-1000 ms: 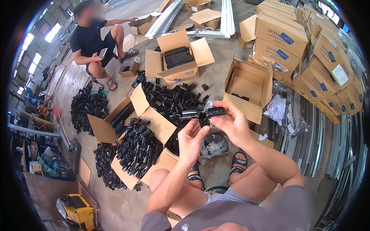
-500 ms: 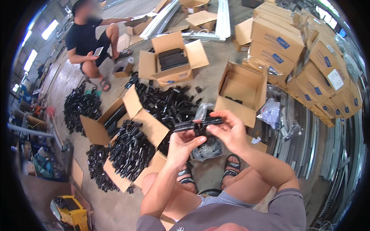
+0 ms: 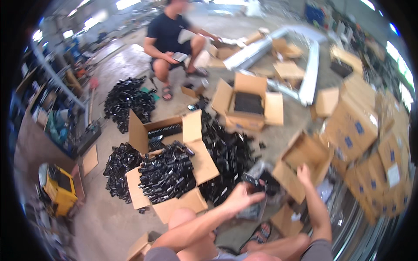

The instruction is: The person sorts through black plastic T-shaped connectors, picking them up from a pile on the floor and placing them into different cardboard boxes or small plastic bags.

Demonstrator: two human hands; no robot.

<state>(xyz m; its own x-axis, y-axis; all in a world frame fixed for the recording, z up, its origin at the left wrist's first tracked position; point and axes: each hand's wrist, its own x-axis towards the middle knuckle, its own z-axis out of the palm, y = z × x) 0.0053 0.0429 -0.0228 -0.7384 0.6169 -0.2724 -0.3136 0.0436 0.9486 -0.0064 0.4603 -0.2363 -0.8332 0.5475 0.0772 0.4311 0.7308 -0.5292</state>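
Note:
My left hand (image 3: 241, 200) is closed at the fingertips around a small black part (image 3: 252, 180), blurred by motion, above a clear plastic bag (image 3: 254, 211) on the floor. My right hand (image 3: 303, 174) is a loose fist over the near side of an open cardboard box (image 3: 285, 176). Whatever it may hold is hidden, and I cannot tell whether it touches the box. Left of my hands, a heap of black parts (image 3: 226, 161) spreads over the floor. Beside that heap, another open carton (image 3: 204, 163) has many such parts piled on its flaps.
A person (image 3: 170, 39) crouches at the far left with a flat device in one hand. A carton of stacked black pieces (image 3: 248, 103) stands ahead. Closed cartons (image 3: 352, 126) are stacked at right, near metal profiles (image 3: 348, 230). A yellow case (image 3: 58, 189) lies at left.
My hands, earlier together on black parts, have moved apart. The right one has gone out to the open box. The whole view has swung, so the scene sits further right.

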